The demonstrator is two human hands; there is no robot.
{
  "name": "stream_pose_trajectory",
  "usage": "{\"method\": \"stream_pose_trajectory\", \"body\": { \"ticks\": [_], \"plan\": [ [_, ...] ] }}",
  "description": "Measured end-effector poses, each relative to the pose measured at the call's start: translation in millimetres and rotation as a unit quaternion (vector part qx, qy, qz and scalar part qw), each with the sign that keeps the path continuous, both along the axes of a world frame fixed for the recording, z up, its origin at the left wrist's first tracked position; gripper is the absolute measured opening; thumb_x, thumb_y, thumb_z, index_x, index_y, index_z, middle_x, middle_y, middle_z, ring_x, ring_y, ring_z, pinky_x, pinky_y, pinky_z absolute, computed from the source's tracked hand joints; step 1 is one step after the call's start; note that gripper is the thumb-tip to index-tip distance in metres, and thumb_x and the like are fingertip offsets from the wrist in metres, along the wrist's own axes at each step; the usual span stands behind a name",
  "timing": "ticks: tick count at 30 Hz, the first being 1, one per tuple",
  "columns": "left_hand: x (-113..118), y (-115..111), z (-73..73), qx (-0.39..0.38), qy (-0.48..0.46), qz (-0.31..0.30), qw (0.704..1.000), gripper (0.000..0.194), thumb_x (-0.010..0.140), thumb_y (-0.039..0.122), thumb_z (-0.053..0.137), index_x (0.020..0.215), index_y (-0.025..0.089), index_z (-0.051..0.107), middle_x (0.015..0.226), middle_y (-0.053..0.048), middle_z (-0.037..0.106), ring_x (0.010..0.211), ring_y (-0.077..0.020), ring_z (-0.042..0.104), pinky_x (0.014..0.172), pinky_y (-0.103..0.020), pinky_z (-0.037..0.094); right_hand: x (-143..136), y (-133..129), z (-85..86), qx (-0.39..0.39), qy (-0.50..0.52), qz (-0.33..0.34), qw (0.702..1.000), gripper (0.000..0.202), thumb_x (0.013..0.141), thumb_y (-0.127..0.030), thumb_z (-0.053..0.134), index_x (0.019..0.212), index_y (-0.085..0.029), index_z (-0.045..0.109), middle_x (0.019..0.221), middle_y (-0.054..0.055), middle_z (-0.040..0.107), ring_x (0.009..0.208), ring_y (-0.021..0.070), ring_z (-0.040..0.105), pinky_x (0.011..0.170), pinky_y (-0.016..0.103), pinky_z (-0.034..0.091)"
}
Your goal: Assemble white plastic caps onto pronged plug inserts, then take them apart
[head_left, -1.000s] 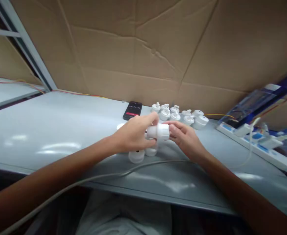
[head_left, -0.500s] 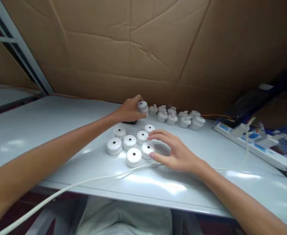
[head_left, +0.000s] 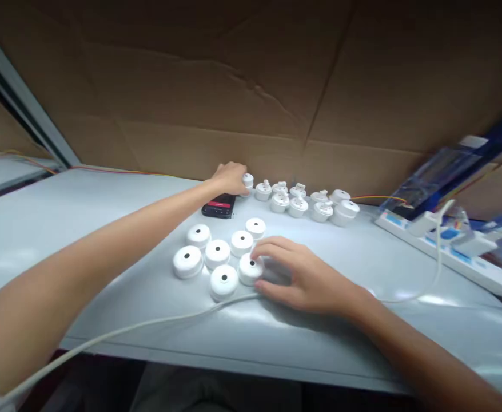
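Observation:
At the back of the table, my left hand (head_left: 230, 178) is closed around a white round plastic device (head_left: 247, 181), mostly behind the fingers, at the left end of a row. Beneath that wrist lies a black handheld device with a red strip on its screen (head_left: 219, 206). Nearer me stands a cluster of several white domed devices (head_left: 217, 252), each with a black dot on top. My right hand (head_left: 296, 274) has its index finger and thumb curled about the cluster's rightmost one (head_left: 250, 272), touching its edge.
Several white round pieces with small tabs on top (head_left: 280, 200) line the back, beside stacked domed ones (head_left: 344, 212). A power strip (head_left: 448, 246) with plugs is at the right. A white cable (head_left: 148, 325) crosses the front. Cardboard (head_left: 191, 103) stands behind.
My left hand has moved back and down with the white round device, into line with the back row. The black handheld device shows more. My right hand has closed in on the cluster's rightmost device.

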State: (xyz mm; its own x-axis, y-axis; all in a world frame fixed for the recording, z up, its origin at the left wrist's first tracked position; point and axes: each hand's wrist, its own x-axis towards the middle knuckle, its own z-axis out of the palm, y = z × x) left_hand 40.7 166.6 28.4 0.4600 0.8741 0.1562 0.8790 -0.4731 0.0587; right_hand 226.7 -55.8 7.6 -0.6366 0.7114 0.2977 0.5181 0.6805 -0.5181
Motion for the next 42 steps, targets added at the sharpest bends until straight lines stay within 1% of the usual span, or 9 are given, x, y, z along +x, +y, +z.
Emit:
{"method": "stream_pose_trajectory", "body": {
  "ticks": [6,11,14,19,24,26,32,36,42],
  "plan": [
    [13.1,-7.3,4.6,0.047,-0.017,-0.094,0.994,0.069,0.075,0.049,0.073,0.134,0.014,0.062,0.144,-0.019,0.056,0.135,-0.0401,0.044,0.112,-0.056,0.035,-4.3,-2.7,-1.3,-0.025,-0.005,-0.020,0.999,0.029,0.090,-0.033,0.072,0.116,-0.024,0.064,0.115,0.008,0.070,0.102,0.0241,0.065,0.088,0.036,0.052],
    [32.9,-14.3,2.7,0.061,0.056,-0.143,0.986,0.049,0.078,0.049,0.071,0.110,0.013,0.072,0.133,-0.020,0.062,0.136,-0.0419,0.041,0.117,-0.062,0.025,-10.4,-1.8,-7.5,-0.051,-0.011,-0.055,0.997,0.028,0.085,-0.036,0.075,0.105,-0.022,0.060,0.092,0.002,0.068,0.075,0.0175,0.058,0.066,0.029,0.045],
    [38.7,-17.9,3.8,0.066,0.018,-0.132,0.989,0.041,0.075,0.043,0.072,0.104,0.013,0.070,0.126,-0.019,0.065,0.133,-0.0422,0.044,0.114,-0.061,0.029,-7.2,1.5,-6.3,-0.034,0.040,-0.078,0.996,0.030,0.087,-0.032,0.073,0.112,-0.022,0.060,0.101,0.004,0.071,0.080,0.0187,0.062,0.073,0.032,0.049],
    [29.0,-41.1,16.2,0.050,-0.174,-0.060,0.982,0.049,0.070,0.034,0.074,0.112,0.015,0.058,0.103,-0.011,0.068,0.105,-0.0328,0.060,0.096,-0.048,0.045,3.1,6.9,2.3,0.069,0.151,-0.147,0.975,0.033,0.092,-0.030,0.069,0.124,-0.025,0.060,0.120,0.008,0.070,0.107,0.0265,0.066,0.096,0.043,0.052],
    [-4.3,-88.3,20.4,-0.162,-0.368,-0.154,0.903,0.047,0.067,0.038,0.081,0.104,0.019,0.059,0.093,-0.003,0.067,0.085,-0.0205,0.062,0.075,-0.031,0.048,3.5,7.7,1.1,0.078,0.250,-0.169,0.950,0.034,0.088,-0.020,0.069,0.120,-0.027,0.058,0.126,0.008,0.066,0.121,0.0273,0.063,0.105,0.047,0.053],
    [-18.7,-109.6,15.9,-0.268,-0.404,-0.162,0.860,0.039,0.080,0.049,0.075,0.100,0.018,0.065,0.091,-0.004,0.067,0.082,-0.0185,0.062,0.071,-0.029,0.047,-0.4,6.5,-3.0,0.065,0.288,-0.156,0.943,0.035,0.087,-0.016,0.068,0.117,-0.027,0.057,0.130,0.009,0.063,0.129,0.0266,0.059,0.108,0.046,0.053],
    [-49.1,-147.9,1.5,-0.332,-0.496,-0.140,0.790,0.039,0.089,0.055,0.068,0.078,0.017,0.064,0.072,-0.001,0.056,0.066,-0.0132,0.050,0.063,-0.027,0.042,-15.9,-4.0,-11.4,0.056,0.304,-0.119,0.943,0.038,0.088,-0.014,0.070,0.120,-0.029,0.056,0.129,0.009,0.061,0.128,0.0245,0.060,0.103,0.043,0.059],
    [-56.2,-155.6,3.7,-0.317,-0.507,-0.129,0.791,0.042,0.089,0.052,0.068,0.067,0.018,0.056,0.065,0.002,0.047,0.061,-0.0121,0.045,0.060,-0.027,0.038,-21.3,-9.5,-10.5,0.082,0.331,-0.116,0.933,0.037,0.088,-0.014,0.072,0.117,-0.030,0.056,0.130,0.009,0.060,0.130,0.0252,0.058,0.105,0.044,0.058],
    [-51.9,-173.2,12.2,-0.333,-0.422,-0.163,0.827,0.038,0.088,0.055,0.067,0.083,0.017,0.064,0.068,0.002,0.052,0.060,-0.0116,0.046,0.054,-0.024,0.034,-22.3,-9.6,-14.1,0.066,0.315,-0.101,0.941,0.039,0.087,-0.013,0.073,0.118,-0.030,0.058,0.126,0.008,0.062,0.124,0.0237,0.062,0.099,0.039,0.061]
  ]
}}
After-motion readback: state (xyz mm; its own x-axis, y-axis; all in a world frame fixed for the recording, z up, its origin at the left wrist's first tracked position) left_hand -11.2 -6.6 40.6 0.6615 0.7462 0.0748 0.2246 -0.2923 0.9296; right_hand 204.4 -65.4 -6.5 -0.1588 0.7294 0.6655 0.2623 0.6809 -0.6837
